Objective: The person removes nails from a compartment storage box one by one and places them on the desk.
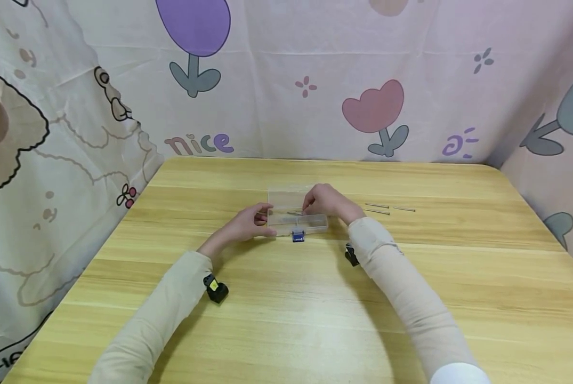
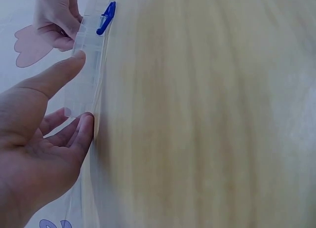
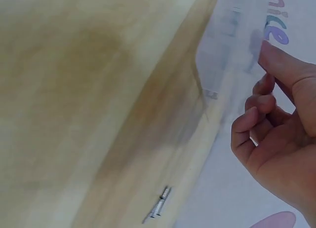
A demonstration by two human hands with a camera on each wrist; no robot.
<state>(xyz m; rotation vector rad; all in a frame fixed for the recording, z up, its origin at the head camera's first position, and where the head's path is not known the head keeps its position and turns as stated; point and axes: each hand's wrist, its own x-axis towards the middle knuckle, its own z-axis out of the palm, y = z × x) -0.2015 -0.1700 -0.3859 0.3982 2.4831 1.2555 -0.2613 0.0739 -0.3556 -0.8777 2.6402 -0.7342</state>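
A clear plastic box [image 1: 315, 224] with a blue latch [image 1: 298, 236] lies on the table, its see-through lid [image 1: 283, 198] raised at the back. My left hand [image 1: 250, 222] holds the box's left end, with the thumb on one side and fingers on the other. Over the open box, my right hand [image 1: 328, 201] has thumb and fingers brought together. A thin metal screw [image 1: 295, 214] sticks out leftward at its fingertips. In the right wrist view the screw at the fingertips cannot be made out.
Several loose screws [image 1: 377, 205] lie on the wooden table [image 1: 286, 309] to the right of the box. A patterned cloth [image 1: 276, 106] hangs behind the table's back edge. Small black cameras [image 1: 216, 290] are strapped to the wrists.
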